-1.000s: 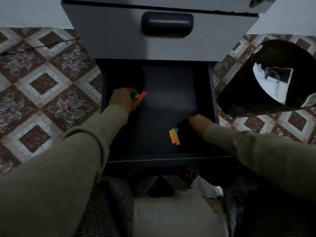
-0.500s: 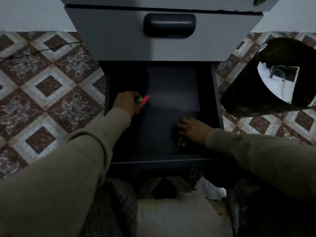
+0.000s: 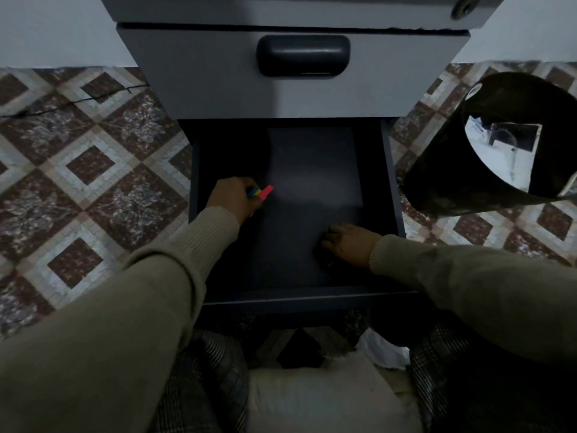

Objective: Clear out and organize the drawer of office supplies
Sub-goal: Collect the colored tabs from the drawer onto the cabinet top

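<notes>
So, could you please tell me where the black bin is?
The black bin stands on the tiled floor at the right of the head view, beside the open drawer.

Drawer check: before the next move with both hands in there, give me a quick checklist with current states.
1. Drawer pulled open, with room for both hands: ok.
2. Left hand grips the coloured sticky tabs, pink end sticking out: ok.
3. Right hand lies on the drawer floor near the front; whether anything is under it: cannot tell, fingers hide it.
4. Loose items on the visible drawer floor: none seen, though the corners are dark: cannot tell.
5. Black bin stands on the floor right of the drawer, mouth open: ok.
</notes>
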